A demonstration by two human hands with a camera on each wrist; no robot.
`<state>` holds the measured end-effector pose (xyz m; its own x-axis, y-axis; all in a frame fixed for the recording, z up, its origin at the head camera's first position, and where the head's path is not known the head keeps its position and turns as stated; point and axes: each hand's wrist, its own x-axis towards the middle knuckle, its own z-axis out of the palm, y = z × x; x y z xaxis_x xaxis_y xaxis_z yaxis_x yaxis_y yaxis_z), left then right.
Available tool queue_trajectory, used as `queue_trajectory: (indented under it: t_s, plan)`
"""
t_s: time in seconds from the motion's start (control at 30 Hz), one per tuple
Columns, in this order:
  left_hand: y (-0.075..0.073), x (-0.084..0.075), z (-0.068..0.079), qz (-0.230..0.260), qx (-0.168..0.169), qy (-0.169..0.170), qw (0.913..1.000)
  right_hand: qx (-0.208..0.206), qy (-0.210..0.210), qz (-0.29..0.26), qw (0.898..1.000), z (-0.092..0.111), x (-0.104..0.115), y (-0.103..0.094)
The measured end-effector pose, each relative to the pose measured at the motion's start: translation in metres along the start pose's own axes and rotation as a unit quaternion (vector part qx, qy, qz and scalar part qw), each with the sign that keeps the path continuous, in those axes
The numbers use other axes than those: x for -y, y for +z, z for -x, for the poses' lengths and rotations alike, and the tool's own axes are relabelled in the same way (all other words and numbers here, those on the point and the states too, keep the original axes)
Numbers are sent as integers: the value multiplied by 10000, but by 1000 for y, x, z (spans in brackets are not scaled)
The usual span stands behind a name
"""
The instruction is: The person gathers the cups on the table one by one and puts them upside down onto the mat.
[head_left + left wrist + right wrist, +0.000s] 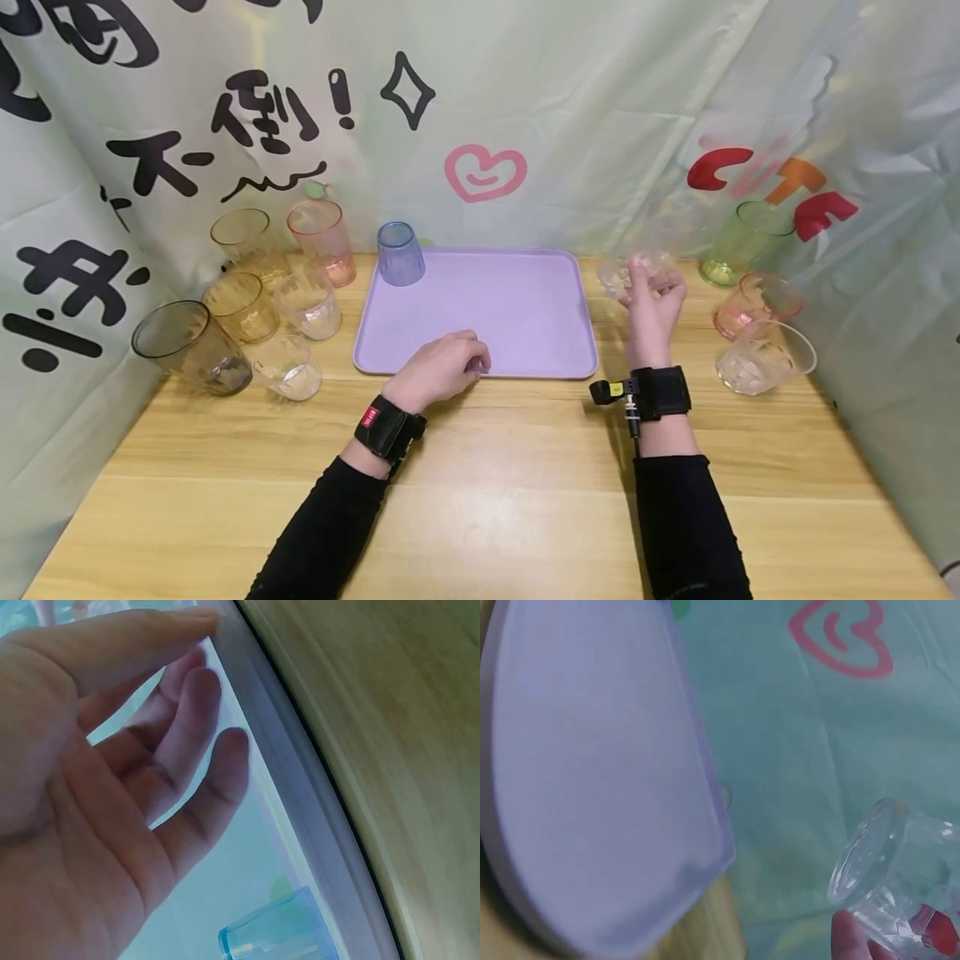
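My right hand is raised over the table just right of the lilac tray, holding a clear glass. In the right wrist view this clear glass lies tilted, with fingertips against its underside. My left hand is at the front edge of the tray. Its fingers bend loosely in the left wrist view and hold nothing. A blue glass stands at the tray's back left corner, its narrower end up; part of this blue glass also shows in the left wrist view.
Left of the tray stand a pink glass, a dark grey glass, amber glasses and clear glasses. On the right are a green glass, a pink glass and a clear glass. A printed curtain hangs behind.
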<state>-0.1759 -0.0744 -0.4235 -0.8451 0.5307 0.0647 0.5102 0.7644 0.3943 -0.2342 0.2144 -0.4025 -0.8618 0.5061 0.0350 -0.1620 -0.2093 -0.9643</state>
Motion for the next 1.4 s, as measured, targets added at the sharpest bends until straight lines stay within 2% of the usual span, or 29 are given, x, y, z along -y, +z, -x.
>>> queue_trajectory:
  t_s: [0.13,0.27,0.47,0.7,0.8,0.93,1.1,1.27,1.4]
  plan:
    - [0,0,-3,-90,-463,90,9988,345,-37,-255,9991,8,3,11]
    - [-2,0,-6,-219,-1203,221,9923,580,-89,-294,9978,18,8,22]
    - [-5,-1,-9,-227,-2313,354,9720,1024,-78,-126,9946,35,10,39]
    - [-7,-2,-11,127,-3117,517,9487,1672,-91,-86,9858,58,0,59]
    - [-7,-2,-12,268,-3353,596,9398,1950,-138,7,9807,66,-3,65]
    - [-8,-3,-12,388,-3517,707,9326,2225,-91,79,9749,74,-6,70]
    - [-8,-4,-12,542,-3560,784,9296,2491,83,-107,9684,84,-9,76]
    - [-8,-5,-11,710,-3575,769,9280,2921,363,-542,9542,97,-12,84]
    - [-8,-5,-12,781,-3608,830,9257,3118,642,-625,9459,105,-13,88]
